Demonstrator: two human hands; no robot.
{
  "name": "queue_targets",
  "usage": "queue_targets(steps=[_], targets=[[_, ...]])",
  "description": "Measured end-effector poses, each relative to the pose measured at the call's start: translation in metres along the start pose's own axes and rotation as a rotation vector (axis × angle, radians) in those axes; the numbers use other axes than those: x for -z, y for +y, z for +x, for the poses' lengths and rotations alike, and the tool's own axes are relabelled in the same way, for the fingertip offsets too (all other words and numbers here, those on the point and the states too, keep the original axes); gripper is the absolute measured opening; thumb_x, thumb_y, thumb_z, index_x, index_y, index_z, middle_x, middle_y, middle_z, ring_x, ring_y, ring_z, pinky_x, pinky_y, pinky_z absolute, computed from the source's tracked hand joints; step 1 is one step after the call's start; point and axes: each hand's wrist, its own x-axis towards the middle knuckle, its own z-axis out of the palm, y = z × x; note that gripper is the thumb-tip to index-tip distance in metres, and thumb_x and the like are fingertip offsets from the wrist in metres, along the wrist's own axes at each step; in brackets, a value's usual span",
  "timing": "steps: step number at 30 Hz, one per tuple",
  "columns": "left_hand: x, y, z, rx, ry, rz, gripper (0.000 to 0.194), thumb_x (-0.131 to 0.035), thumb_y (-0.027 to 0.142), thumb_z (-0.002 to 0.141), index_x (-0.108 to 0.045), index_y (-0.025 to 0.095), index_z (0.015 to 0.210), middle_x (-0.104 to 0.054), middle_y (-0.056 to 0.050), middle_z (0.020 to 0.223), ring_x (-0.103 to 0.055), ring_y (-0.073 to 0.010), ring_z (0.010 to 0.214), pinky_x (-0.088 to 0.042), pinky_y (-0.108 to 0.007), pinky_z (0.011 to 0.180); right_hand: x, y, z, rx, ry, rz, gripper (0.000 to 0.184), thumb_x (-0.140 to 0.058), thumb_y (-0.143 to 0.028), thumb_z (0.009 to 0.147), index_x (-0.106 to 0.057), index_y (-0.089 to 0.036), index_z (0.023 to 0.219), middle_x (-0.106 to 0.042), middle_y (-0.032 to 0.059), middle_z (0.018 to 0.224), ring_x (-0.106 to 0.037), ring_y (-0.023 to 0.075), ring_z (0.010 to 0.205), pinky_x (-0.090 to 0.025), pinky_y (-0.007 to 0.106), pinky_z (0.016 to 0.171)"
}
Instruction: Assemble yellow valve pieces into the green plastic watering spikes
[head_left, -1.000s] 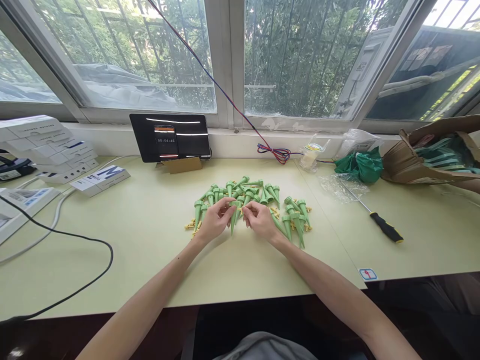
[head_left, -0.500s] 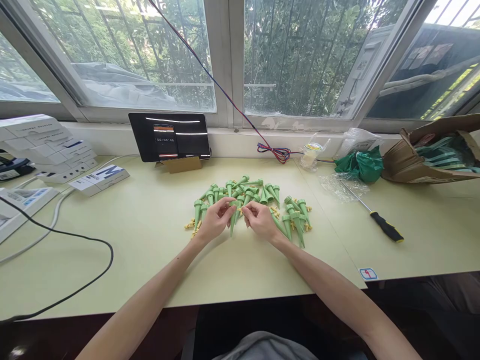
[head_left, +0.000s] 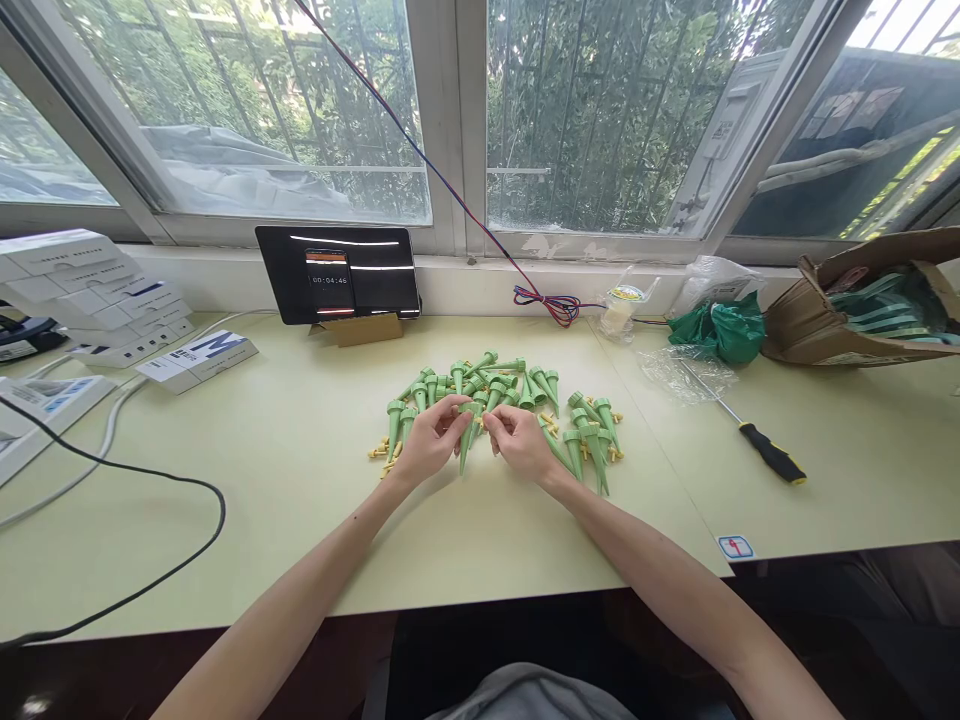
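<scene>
A green plastic cone spike [head_left: 466,440] hangs point-down between my hands, just in front of a heap of like green spikes [head_left: 517,395]. My left hand [head_left: 426,440] is closed on the spike's wide upper end. My right hand [head_left: 521,440] pinches a small yellow part at the spike's top, too small to make out well. Several small yellow pieces [head_left: 381,455] lie loose at the left and right edges of the heap on the pale green table [head_left: 300,500].
A dark tablet [head_left: 337,272] with a timer leans at the back. White boxes [head_left: 105,295] and a black cable [head_left: 150,480] lie at the left. A screwdriver [head_left: 757,445], plastic bags [head_left: 716,325] and a cardboard box [head_left: 862,300] are at the right.
Hardly anything has moved; both hands stay together on the spike, with only small finger shifts. The tablet's timer went from 00:04:45 to 00:04:46.
</scene>
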Motion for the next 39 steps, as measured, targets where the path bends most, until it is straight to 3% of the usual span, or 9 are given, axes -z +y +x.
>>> queue_targets(steps=[9, 19, 30, 39], targets=[[0.0004, 0.0038, 0.0003, -0.007, 0.006, 0.028, 0.029, -0.059, 0.046, 0.091, -0.061, 0.022, 0.107, -0.048, 0.005, 0.06, -0.05, -0.0098, 0.045, -0.045, -0.021, 0.044, -0.0005, 0.001, 0.0001, 0.027, -0.002, 0.042, 0.027, -0.056, -0.045, 0.089, -0.057, -0.021, 0.077, -0.058, -0.0008, 0.06, -0.052, 0.0144, 0.053, -0.043, 0.027, 0.055], [0.0003, 0.001, -0.0001, -0.001, 0.007, 0.009, 0.03, -0.059, 0.046, 0.09, -0.062, 0.022, 0.107, -0.048, 0.004, 0.061, -0.05, -0.0105, 0.047, -0.046, -0.022, 0.046, 0.0008, -0.0022, 0.0003, 0.005, -0.017, -0.036, 0.039, -0.048, -0.047, 0.094, -0.05, -0.021, 0.064, -0.05, -0.002, 0.054, -0.045, 0.013, 0.051, -0.036, 0.026, 0.052], [0.0002, 0.004, 0.0001, 0.005, 0.008, 0.028, 0.026, -0.058, 0.043, 0.092, -0.061, 0.021, 0.107, -0.047, 0.005, 0.061, -0.049, -0.0097, 0.047, -0.045, -0.022, 0.045, 0.0007, 0.0023, 0.0009, 0.037, -0.023, -0.005, 0.032, -0.056, -0.049, 0.09, -0.055, -0.02, 0.077, -0.055, -0.0008, 0.063, -0.051, 0.0141, 0.057, -0.04, 0.026, 0.056], [-0.001, 0.0017, -0.0015, 0.0, 0.008, 0.039, 0.025, -0.059, 0.041, 0.092, -0.061, 0.021, 0.107, -0.047, 0.005, 0.063, -0.05, -0.0088, 0.047, -0.045, -0.021, 0.046, 0.0033, 0.0017, 0.001, 0.047, -0.042, -0.072, 0.037, -0.047, -0.042, 0.095, -0.048, -0.02, 0.065, -0.048, -0.0026, 0.057, -0.043, 0.0119, 0.053, -0.033, 0.025, 0.053]])
